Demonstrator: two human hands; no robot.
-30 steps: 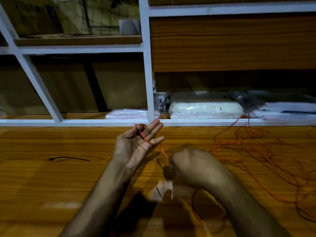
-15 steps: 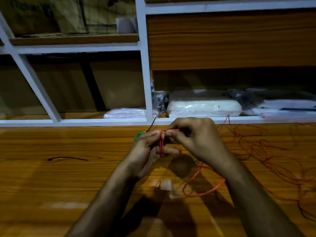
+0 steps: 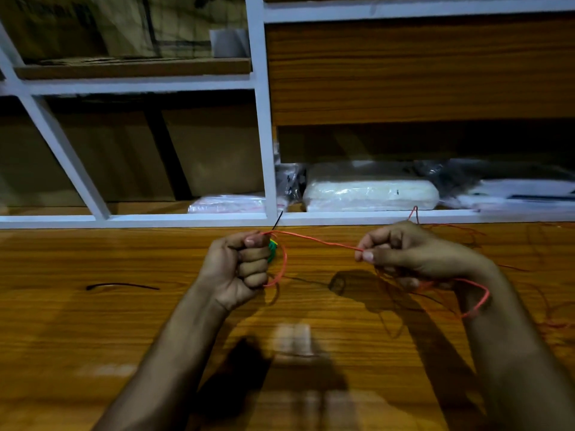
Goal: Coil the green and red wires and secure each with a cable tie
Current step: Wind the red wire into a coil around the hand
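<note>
Red wire (image 3: 314,241): stretched taut between the two hands above the surface; a loop of it is seen hanging beside the left fist, and more of it trails under the right wrist into a loose tangle (image 3: 529,275) spread on the surface at the right.
Green wire (image 3: 272,251): a small green bundle with a yellow fleck is held at the fingertips of the left hand, just inside the red loop.
Left hand (image 3: 241,264): raised over the surface, fingers curled into a fist, thumb pressed on top; the red wire and the green bundle are gripped in it. A thin black strand (image 3: 278,220) is seen rising from the top of the fist; what it is cannot be told.
Right hand (image 3: 401,248): held level with the left and well apart from it, fingers curled, the red wire pinched between thumb and forefinger.
Forearms: both are extended from the lower edge of the head view, bare.
Surface (image 3: 93,337): wood-grained, with shadows of the hands cast on it.
Black strip (image 3: 121,286): laid flat on the surface, well to the left of the left hand.
Shelf frame (image 3: 267,150): white, set along the far edge of the surface.
Plastic-wrapped packs (image 3: 370,194): laid on the lowest shelf behind the hands.
Blurred pale patch (image 3: 292,337): seen near the bottom centre, too smeared to be identified.
</note>
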